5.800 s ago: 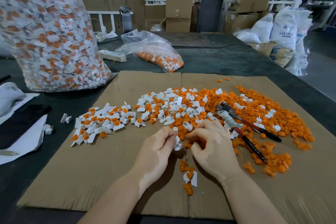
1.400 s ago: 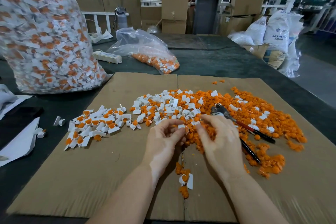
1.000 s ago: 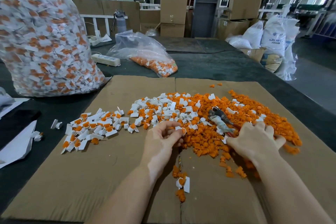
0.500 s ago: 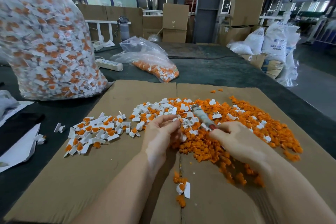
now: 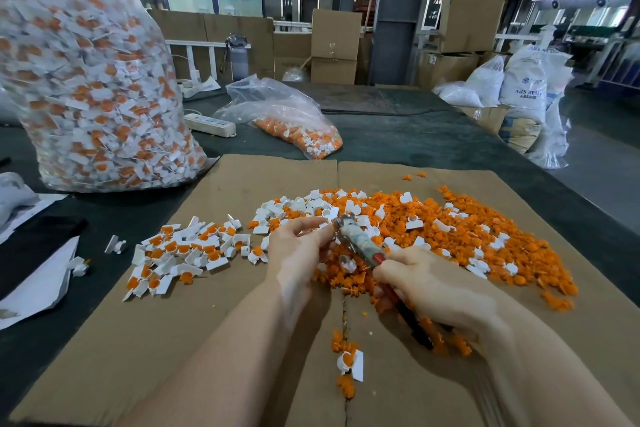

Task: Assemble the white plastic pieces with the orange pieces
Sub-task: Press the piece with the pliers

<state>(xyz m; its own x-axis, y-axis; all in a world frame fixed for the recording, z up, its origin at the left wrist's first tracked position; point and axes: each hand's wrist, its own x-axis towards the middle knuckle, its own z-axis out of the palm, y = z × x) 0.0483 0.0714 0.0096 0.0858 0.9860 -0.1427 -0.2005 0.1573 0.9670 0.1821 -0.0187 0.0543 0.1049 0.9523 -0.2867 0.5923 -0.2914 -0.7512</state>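
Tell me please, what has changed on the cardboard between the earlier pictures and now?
The right hand reached right, took the pliers off the orange pile and brought them left; their tip now meets the left hand, which is pinching a small piece. The finished pieces on the left, the big bag and the cardboard stayed as they were.

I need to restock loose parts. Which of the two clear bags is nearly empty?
The smaller bag lying slumped behind the cardboard; the big bag at far left stands stuffed full.
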